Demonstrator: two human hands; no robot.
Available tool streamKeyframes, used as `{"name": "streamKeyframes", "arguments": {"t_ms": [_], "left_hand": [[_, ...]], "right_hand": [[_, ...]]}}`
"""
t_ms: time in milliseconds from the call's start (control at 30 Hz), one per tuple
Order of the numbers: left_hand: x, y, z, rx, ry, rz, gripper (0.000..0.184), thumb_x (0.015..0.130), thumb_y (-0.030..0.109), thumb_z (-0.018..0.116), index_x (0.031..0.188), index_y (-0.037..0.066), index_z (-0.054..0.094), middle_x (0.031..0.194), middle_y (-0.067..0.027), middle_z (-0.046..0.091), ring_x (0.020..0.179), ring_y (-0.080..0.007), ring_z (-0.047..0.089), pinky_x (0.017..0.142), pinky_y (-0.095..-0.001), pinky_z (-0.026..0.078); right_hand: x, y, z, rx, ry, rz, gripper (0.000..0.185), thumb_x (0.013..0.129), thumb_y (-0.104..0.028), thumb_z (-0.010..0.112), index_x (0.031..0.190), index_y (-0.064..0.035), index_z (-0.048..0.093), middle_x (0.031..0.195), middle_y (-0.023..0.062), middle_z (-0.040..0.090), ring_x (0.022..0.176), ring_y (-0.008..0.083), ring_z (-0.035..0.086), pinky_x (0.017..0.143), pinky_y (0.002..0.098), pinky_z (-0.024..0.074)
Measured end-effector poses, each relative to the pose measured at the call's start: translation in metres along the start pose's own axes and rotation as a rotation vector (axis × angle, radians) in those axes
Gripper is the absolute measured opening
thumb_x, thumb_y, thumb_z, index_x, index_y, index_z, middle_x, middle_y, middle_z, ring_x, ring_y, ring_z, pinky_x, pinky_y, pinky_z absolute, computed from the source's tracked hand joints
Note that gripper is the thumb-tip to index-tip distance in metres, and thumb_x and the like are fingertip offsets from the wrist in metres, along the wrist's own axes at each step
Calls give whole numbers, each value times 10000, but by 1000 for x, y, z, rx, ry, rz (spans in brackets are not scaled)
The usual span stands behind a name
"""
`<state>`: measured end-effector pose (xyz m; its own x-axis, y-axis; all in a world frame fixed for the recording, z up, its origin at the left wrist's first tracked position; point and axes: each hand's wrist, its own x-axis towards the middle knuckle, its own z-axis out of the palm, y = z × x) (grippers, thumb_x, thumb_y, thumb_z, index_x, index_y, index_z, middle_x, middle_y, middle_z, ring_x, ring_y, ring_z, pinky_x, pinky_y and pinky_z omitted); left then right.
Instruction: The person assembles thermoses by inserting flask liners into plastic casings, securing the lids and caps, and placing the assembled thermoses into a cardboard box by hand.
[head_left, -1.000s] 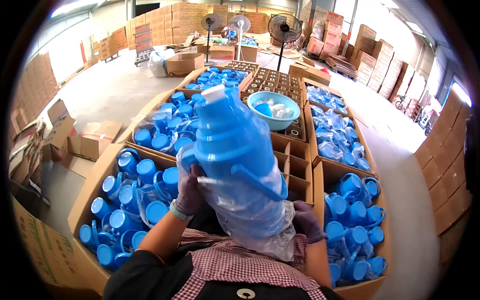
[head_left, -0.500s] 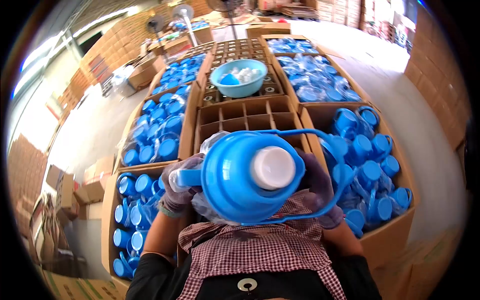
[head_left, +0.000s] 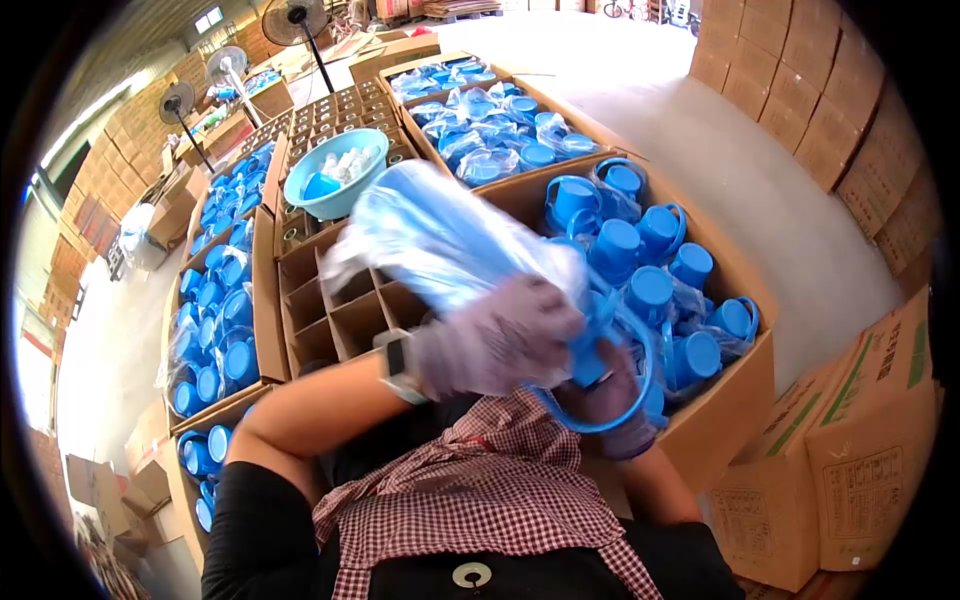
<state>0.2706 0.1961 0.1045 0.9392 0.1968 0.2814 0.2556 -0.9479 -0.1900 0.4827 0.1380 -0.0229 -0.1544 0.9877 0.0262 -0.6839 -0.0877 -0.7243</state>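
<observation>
A blue thermos jug [head_left: 440,235] in a clear plastic bag is tilted almost on its side in front of me, its bagged end toward the upper left. My left hand [head_left: 505,335], in a grey-purple glove, is closed on it near the top end. My right hand [head_left: 615,405], also gloved, grips that top end from below, partly hidden behind the blue loop handle [head_left: 648,355]. The jug is slightly blurred. Beneath it lies a carton with cardboard dividers [head_left: 358,322]. The open carton of blue cups [head_left: 745,395] stands beside my right hand.
A light-blue basin [head_left: 328,208] with white pieces and a blue cup sits on a divided carton. Cartons of bagged blue cups [head_left: 490,130] and loose cups [head_left: 215,310] flank it. Printed boxes [head_left: 865,445] stand at right, stacked cartons [head_left: 800,80] behind. Fans [head_left: 297,20] stand at the back.
The jug has gone from upright to tilted, its bagged base now toward the upper left. My left hand has moved over the jug's top end. The view has turned right.
</observation>
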Motion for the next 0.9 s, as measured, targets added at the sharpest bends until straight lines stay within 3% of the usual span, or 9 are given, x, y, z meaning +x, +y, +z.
{"name": "streamKeyframes", "arguments": {"t_ms": [33,100,167,200,300,500,700,833,900], "left_hand": [[16,15,22,-26,73,-23,234,702,316,720,907,217,664,1017,-24,538,998,-244,574,890,-418,499],[38,49,86,-268,93,-187,238,749,303,720,960,198,692,1205,-74,567,1160,-290,564,991,-455,488],[52,71,95,-98,197,-309,338,784,281,734,1097,158,698,1440,-165,503,1326,-345,509,1074,-484,457],[46,70,96,-310,83,-409,491,855,286,734,1307,121,637,1567,-221,405,1413,-365,460,1116,-495,429],[4,47,102,-666,-4,-413,588,896,287,727,1426,101,554,1551,-218,423,1389,-371,486,1103,-501,442],[-101,-11,65,-518,244,-701,566,843,180,768,1366,39,604,1438,-231,538,1286,-417,570,1084,-458,485],[-256,-6,49,-236,370,-1393,497,840,91,736,1325,47,640,1388,-214,594,1303,-393,569,1111,-448,460],[-392,50,63,-7,357,-1656,522,803,72,719,1315,21,633,1381,-209,599,1303,-392,565,1113,-446,453],[-429,74,62,61,243,-1724,542,787,87,724,1315,15,627,1365,-202,609,1300,-384,566,1120,-456,442]], "right_hand": [[19,-11,-24,-392,-10,-198,520,965,-190,688,1422,-28,502,1409,180,559,1257,329,599,1065,427,505],[61,-36,-89,-1678,-74,-1025,522,928,-183,732,1376,-23,519,1330,162,596,1187,299,610,994,418,515],[106,-59,-76,-1187,227,-698,589,851,-211,810,1348,-30,552,1307,159,602,1176,299,602,1001,418,500],[127,-73,-66,-990,298,-597,627,809,-226,850,1334,-34,568,1297,160,605,1176,302,597,1009,417,491],[183,-121,-41,-1604,121,-807,751,623,-203,887,1305,-62,605,1257,164,645,1214,357,599,1025,428,501],[322,-147,51,-1867,-647,-516,654,624,-123,759,1262,-133,616,1252,161,639,1191,374,615,1037,425,510],[470,-51,69,-2153,-1146,-3,882,531,-55,891,1345,-207,589,1346,165,566,1216,394,603,988,467,533],[488,77,-51,-2258,-1124,328,808,661,-60,818,1414,-228,576,1482,170,487,1352,418,502,1031,489,510],[451,122,-93,-2478,-701,-87,685,758,-67,716,1412,-234,593,1489,163,488,1407,431,439,1059,541,481]]}}
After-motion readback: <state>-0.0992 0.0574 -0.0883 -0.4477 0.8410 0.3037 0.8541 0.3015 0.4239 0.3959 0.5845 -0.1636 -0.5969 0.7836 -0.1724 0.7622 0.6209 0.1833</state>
